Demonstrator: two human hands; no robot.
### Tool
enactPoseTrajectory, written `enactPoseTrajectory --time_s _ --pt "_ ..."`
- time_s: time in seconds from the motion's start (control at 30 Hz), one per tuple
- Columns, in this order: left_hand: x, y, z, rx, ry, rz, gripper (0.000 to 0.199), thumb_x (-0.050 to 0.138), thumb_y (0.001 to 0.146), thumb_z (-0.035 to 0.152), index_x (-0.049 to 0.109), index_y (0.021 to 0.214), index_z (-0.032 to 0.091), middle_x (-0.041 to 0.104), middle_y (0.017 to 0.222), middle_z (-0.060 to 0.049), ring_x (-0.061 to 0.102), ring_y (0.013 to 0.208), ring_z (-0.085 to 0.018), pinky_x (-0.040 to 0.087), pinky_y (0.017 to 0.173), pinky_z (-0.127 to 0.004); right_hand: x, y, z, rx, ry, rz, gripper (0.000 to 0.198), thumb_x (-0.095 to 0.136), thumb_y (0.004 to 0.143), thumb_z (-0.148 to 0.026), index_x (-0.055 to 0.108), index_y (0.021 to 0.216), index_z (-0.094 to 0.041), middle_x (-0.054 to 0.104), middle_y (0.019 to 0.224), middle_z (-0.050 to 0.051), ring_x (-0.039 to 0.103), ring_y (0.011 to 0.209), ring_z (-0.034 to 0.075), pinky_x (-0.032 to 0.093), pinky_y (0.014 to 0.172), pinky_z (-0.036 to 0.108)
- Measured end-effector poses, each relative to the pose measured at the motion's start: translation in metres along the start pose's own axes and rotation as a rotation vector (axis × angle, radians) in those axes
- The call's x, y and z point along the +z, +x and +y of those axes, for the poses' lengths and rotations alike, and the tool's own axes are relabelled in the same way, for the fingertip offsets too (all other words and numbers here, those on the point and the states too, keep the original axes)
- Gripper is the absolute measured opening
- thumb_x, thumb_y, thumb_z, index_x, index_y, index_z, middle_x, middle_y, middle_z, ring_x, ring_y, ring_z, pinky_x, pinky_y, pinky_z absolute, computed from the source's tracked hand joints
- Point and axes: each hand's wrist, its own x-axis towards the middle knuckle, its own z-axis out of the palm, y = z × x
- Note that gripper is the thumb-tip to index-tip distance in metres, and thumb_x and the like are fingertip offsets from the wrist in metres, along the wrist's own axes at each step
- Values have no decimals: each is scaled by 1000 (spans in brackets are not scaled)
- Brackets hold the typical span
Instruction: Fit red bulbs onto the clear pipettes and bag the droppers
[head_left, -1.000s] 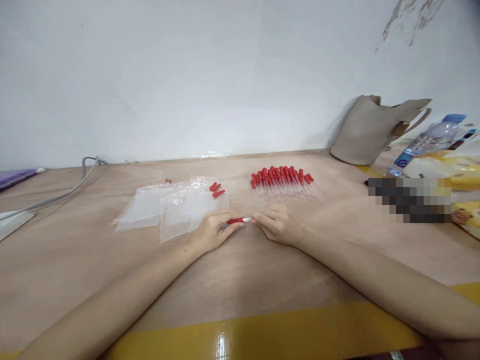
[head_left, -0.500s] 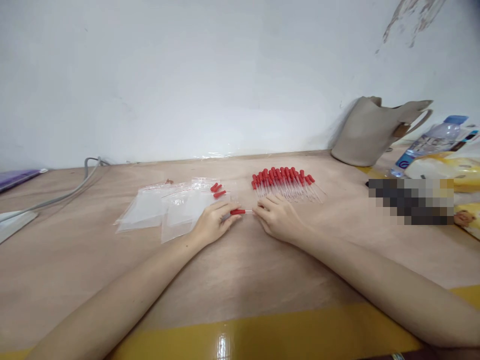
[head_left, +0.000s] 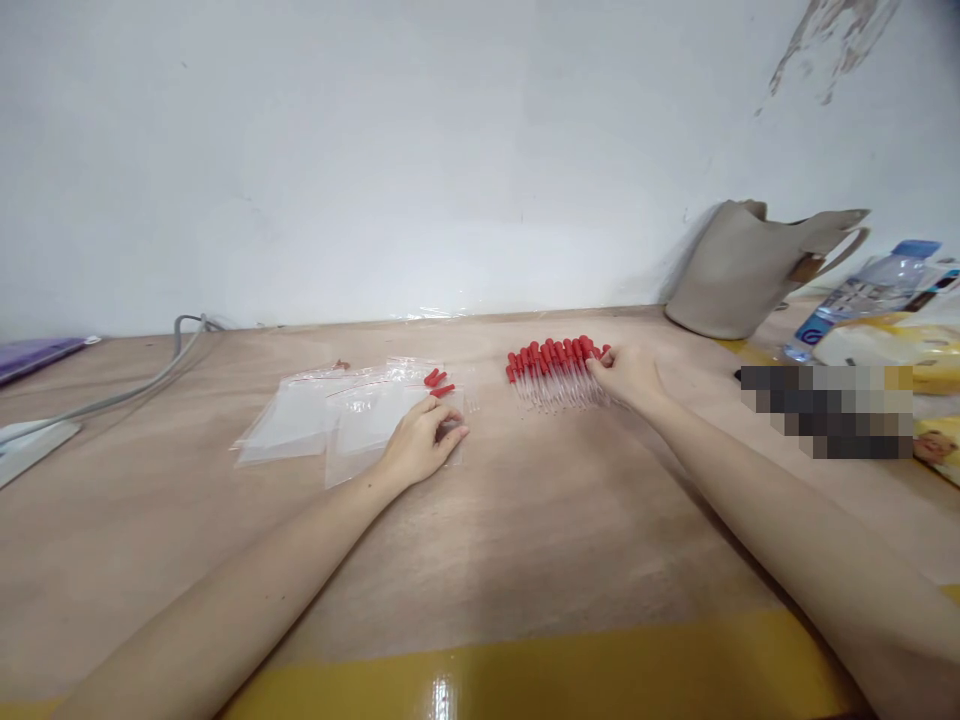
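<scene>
A row of droppers [head_left: 551, 375] with red rubber bulbs and thin clear tubes lies side by side right of centre. At the row's right end my right hand [head_left: 628, 374] has its fingers closed on a dropper, which its fingers mostly hide. My left hand [head_left: 426, 440] rests on the edge of the clear zip bags [head_left: 360, 430], thumb and fingers apart with nothing visible between them. Just beyond its fingertips are a few loose red bulbs [head_left: 439, 380]. Some thin clear tubes [head_left: 472, 400] lie beside them, hard to make out.
A beige bag-like container [head_left: 724, 270] stands against the wall at the back right. Next to it are a water bottle [head_left: 855, 300] and a yellow-white packet [head_left: 892, 350]. On the left, a grey cable [head_left: 142, 385] crosses the table near a purple package [head_left: 37, 358].
My right hand has moved right and away from me to the end of the dropper row. The dropper that was between both hands is gone from there. My left hand has parted its fingers.
</scene>
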Motion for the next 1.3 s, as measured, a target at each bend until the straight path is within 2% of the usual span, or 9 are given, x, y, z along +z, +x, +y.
enactPoseTrajectory --time_s 0.43,0.53,0.63,0.7,0.9,0.97,1.07,1.17,1.3 --pt "0 0 1 5 1 -13 17 53 82 31 62 83 17 57 81 -5 55 78 -18 47 69 -30 2 -11 -3 -73 -25 59 21 52 76 -36 60 71 -17 64 72 6 57 68 19 38 59 28" --pt "-1 1 1 4 7 -15 17 53 81 31 62 83 17 57 80 -5 55 78 -18 47 69 -30 7 -26 -28 -233 10 24 18 51 78 -32 62 76 -18 65 75 5 58 70 18 38 61 27" --pt "-2 2 3 -13 10 -15 16 54 80 30 63 81 17 57 79 -4 56 76 -18 47 67 -30 19 -43 -61 -474 21 -121 15 51 78 -24 64 76 -18 65 83 5 58 76 18 40 65 27" --pt "-3 3 5 -27 12 -19 15 55 80 30 62 79 17 57 77 -4 56 73 -17 46 66 -29 30 -49 -84 -544 15 -195 15 51 79 -24 65 79 -18 65 88 7 59 79 18 41 67 27" --pt "-9 8 -8 15 135 98 18 48 84 26 64 84 18 59 85 -6 57 80 -19 47 75 -34 60 -35 -132 -199 -6 -291 31 49 81 -39 65 93 -16 64 99 15 60 93 27 46 72 35" --pt "-9 11 -20 58 192 149 20 47 84 25 65 91 18 59 97 -8 55 94 -22 45 85 -37 64 -29 -140 -165 -16 -313 33 50 80 -39 66 93 -14 64 101 17 60 94 30 47 71 37" --pt "-8 15 -34 83 185 91 26 47 85 27 64 102 20 57 111 -9 52 106 -24 43 92 -41 63 -25 -146 -127 -26 -335 32 54 76 -34 65 97 -12 63 102 19 61 93 30 48 71 37" --pt "-6 17 -40 81 117 8 28 45 86 28 65 102 18 59 111 -9 55 105 -23 43 93 -40 59 -27 -145 -106 -31 -347 34 57 73 -30 64 100 -12 64 101 19 61 93 30 48 71 36" --pt "-6 17 -36 86 71 47 22 50 83 28 68 88 18 63 100 -7 59 94 -21 47 87 -37 53 -29 -140 -98 -29 -362 32 58 72 -31 65 96 -12 65 99 19 62 91 30 48 68 36"
